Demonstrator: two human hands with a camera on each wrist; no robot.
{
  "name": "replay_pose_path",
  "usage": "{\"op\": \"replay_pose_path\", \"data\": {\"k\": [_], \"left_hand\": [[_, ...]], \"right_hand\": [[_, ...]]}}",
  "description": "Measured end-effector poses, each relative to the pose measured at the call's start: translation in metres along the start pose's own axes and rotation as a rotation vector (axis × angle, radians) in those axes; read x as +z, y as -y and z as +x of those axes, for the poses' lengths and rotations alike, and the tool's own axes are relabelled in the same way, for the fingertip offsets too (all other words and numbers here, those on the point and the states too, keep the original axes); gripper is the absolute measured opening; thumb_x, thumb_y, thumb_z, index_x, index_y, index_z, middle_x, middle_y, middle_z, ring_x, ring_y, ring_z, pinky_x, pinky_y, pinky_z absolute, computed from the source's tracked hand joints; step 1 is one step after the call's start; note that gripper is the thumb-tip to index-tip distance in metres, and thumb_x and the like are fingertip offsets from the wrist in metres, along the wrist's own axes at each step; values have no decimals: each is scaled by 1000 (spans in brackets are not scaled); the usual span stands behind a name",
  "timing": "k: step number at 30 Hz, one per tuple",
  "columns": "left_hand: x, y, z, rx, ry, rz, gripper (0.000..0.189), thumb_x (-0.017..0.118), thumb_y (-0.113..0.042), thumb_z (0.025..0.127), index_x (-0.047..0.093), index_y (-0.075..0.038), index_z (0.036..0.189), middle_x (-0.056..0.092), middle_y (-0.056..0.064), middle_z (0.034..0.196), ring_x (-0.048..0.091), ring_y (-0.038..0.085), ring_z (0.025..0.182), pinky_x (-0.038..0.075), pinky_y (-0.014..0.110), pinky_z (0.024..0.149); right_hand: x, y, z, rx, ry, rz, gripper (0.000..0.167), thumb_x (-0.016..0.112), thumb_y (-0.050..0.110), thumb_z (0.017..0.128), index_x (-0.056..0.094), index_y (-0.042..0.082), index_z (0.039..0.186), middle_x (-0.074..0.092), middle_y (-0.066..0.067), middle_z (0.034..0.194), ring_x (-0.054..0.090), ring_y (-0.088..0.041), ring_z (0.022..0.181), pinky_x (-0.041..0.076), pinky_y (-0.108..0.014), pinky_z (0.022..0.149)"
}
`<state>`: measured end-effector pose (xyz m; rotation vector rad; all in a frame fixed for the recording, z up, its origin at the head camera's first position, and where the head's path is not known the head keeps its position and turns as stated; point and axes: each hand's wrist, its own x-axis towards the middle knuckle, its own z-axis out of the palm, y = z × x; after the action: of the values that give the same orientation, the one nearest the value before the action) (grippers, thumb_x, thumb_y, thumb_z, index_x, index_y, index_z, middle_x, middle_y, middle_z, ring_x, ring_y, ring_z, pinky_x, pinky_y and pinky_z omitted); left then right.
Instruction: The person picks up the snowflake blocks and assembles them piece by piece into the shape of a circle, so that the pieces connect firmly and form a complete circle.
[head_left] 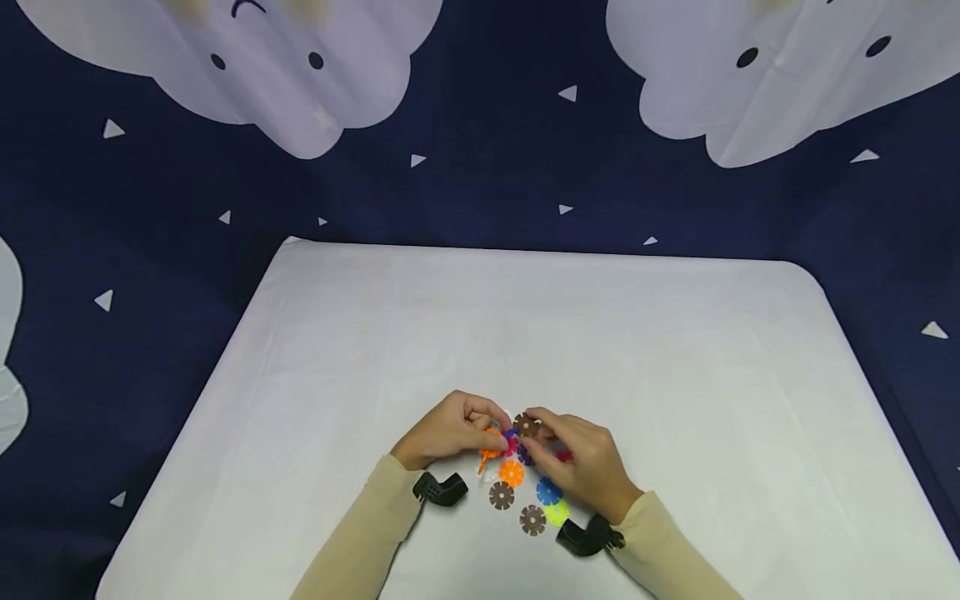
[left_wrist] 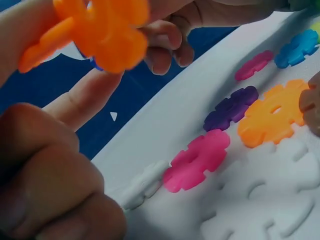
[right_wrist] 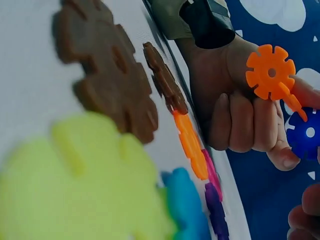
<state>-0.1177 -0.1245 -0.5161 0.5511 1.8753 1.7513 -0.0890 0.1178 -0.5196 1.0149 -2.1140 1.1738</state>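
My left hand [head_left: 453, 429] pinches a small joined piece between thumb and index finger. It is made of orange notched plastic discs [right_wrist: 270, 72], one standing crosswise to the other, with a dark blue notched disc [right_wrist: 303, 136] against them. From the other side my right hand [head_left: 588, 462] meets it, thumb and index fingertips at the blue disc, other fingers bent. The right fingertips are partly hidden in both wrist views. Below the hands lie loose discs: orange [left_wrist: 274, 114], purple [left_wrist: 231, 107], pink [left_wrist: 197, 161] and white [left_wrist: 260, 187].
Nearer the body on the white tabletop [head_left: 675, 350] are brown discs [head_left: 502, 496], a blue disc [head_left: 548, 490] and a yellow disc [head_left: 557, 512]. Another brown disc [head_left: 527, 424] lies beyond the fingers. Black wrist devices [head_left: 442, 490] sit at both cuffs. A dark blue cloth [head_left: 480, 192] hangs behind.
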Motion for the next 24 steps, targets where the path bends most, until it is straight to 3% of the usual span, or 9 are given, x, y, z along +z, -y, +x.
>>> {"op": "replay_pose_path", "data": {"k": [4, 7, 15, 20, 24], "left_hand": [[-1, 2, -3, -2, 21, -6, 17, 81, -9, 87, 78, -4, 103, 31, -3, 56, 27, 9, 51, 43, 21, 62], [-1, 1, -3, -4, 50, -16, 17, 81, -4, 86, 77, -1, 102, 31, -3, 56, 26, 8, 52, 32, 21, 55], [1, 2, -3, 29, 79, -52, 21, 77, -2, 89, 74, 8, 108, 33, -7, 56, 27, 6, 51, 30, 20, 55], [4, 2, -1, 25, 40, -30, 25, 78, -13, 91, 75, 1, 112, 34, -6, 56, 28, 7, 51, 35, 20, 58], [6, -1, 4, 26, -32, 4, 22, 75, -18, 94, 77, -6, 113, 38, -3, 57, 31, 9, 52, 35, 22, 57]], "right_hand": [[1, 3, -3, 58, 42, 85, 31, 75, 21, 96, 70, 4, 121, 74, 3, 87, 69, -6, 74, 56, -22, 67], [-1, 4, -3, 95, 93, 153, 35, 79, 9, 90, 69, 6, 123, 74, 4, 91, 69, -5, 78, 55, -21, 70], [0, 11, -6, 280, 127, 322, 36, 75, 1, 91, 67, -1, 126, 77, 2, 95, 73, -10, 81, 55, -19, 72], [2, 6, -9, 353, 116, 315, 38, 73, -2, 92, 66, -4, 130, 77, 1, 92, 71, -13, 76, 54, -18, 72], [1, 1, -6, 448, 136, 402, 39, 66, -7, 95, 64, -4, 133, 75, -6, 94, 71, -19, 80, 56, -21, 78]]}}
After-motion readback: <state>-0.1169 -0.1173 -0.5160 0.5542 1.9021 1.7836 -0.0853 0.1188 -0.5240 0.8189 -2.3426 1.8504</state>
